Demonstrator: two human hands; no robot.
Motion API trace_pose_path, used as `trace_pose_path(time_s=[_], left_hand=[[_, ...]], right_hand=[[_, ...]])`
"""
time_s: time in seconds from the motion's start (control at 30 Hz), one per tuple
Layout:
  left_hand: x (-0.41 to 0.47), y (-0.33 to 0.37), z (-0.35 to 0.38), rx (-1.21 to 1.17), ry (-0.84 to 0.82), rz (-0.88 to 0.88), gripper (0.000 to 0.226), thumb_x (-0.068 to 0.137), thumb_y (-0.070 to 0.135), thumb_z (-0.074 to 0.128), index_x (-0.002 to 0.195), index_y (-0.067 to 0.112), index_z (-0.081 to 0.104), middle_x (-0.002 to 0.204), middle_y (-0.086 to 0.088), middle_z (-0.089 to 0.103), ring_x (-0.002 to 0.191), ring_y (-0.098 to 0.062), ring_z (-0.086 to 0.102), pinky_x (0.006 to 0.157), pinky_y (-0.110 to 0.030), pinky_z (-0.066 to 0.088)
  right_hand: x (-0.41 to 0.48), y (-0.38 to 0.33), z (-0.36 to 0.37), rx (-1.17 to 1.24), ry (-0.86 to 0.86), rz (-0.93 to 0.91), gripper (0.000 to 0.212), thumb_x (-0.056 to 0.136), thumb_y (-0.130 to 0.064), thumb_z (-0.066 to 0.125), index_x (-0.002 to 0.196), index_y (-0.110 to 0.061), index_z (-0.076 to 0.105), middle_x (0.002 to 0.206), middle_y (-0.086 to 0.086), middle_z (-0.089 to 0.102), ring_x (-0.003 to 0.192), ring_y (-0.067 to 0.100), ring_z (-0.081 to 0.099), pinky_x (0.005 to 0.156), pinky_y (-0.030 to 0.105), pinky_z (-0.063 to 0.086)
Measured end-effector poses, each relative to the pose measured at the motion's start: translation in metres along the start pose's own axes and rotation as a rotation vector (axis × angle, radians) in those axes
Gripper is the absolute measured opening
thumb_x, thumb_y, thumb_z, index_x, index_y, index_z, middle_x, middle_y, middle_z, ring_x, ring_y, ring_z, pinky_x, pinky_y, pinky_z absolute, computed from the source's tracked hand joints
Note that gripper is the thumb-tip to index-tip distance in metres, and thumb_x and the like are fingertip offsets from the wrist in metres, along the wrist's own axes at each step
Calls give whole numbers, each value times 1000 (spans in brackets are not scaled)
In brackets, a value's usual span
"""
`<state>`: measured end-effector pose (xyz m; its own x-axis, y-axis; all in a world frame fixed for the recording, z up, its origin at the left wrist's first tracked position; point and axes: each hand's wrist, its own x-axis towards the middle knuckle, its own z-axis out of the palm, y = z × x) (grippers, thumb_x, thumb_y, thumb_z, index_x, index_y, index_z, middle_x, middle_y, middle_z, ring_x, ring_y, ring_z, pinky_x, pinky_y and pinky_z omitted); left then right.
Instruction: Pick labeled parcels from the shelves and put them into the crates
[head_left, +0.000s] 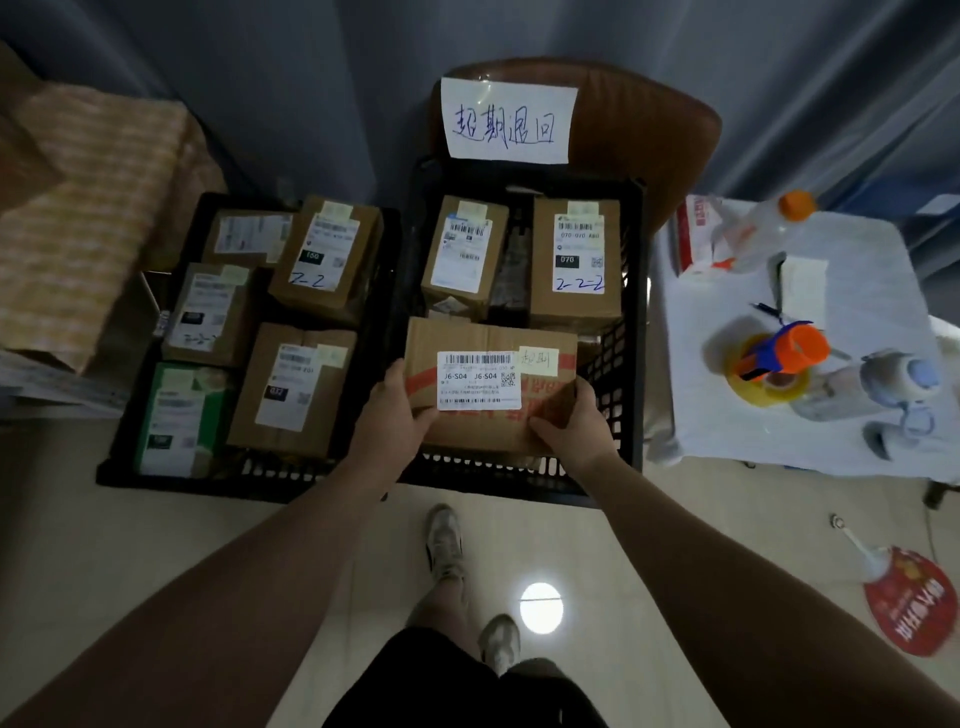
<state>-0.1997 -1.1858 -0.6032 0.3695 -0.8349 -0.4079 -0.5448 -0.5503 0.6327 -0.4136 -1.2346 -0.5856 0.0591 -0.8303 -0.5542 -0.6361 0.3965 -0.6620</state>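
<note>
Brown cardboard is filling the space between the two hands: a labelled parcel (488, 384) marked J6-S04 is sitting low in the near half of the right-hand black crate (632, 364). Whether it is resting on the floor of the crate or hanging just above it cannot be told. The left hand (395, 410) is gripping the parcel's near left corner, thumb lying on the top face beside the white label, fingers curled round the edge. The right hand (571, 421) is clamping the near right corner the same way — thumb on top, fingers wrapped round the side. Just beyond the fingertips, a box handwritten 2-2-2 (574, 312) is standing by the crate's far wall. Past it, a handwritten paper sign (509, 120) is hanging on a brown chair back (649, 119). Left of the left hand's knuckles, a second black crate (208, 483) is holding five parcels — one of them a green parcel (179, 421). Right of the right hand's fingers, a white-covered table (857, 431) is carrying an orange tape dispenser (779, 358).
</note>
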Motion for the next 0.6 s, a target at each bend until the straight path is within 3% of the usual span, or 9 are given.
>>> trace_pose_path(time_s=[0.17,0.4,0.6], left_hand=[[19,-12,7,162,-97,52,75,89,24,64,150,23,20,131,-14,47,119,-28,49,97,-39,43],[26,-24,11,257,-139,93,66,90,28,62,145,26,26,127,-15,46,115,-29,51,93,-42,47],[19,-22,9,356,-179,86,70,92,33,57,149,25,18,136,-15,42,122,-30,43,98,-44,44]], right_hand=[[21,9,13,-144,-15,1,95,86,-19,69,152,-32,2,138,7,49,122,28,51,98,42,47],[36,19,19,-277,-67,-49,93,82,-24,74,150,-32,11,140,11,42,123,27,48,100,41,44],[33,17,14,-408,-89,-53,93,83,-31,71,150,-32,6,139,14,37,126,30,43,102,46,43]])
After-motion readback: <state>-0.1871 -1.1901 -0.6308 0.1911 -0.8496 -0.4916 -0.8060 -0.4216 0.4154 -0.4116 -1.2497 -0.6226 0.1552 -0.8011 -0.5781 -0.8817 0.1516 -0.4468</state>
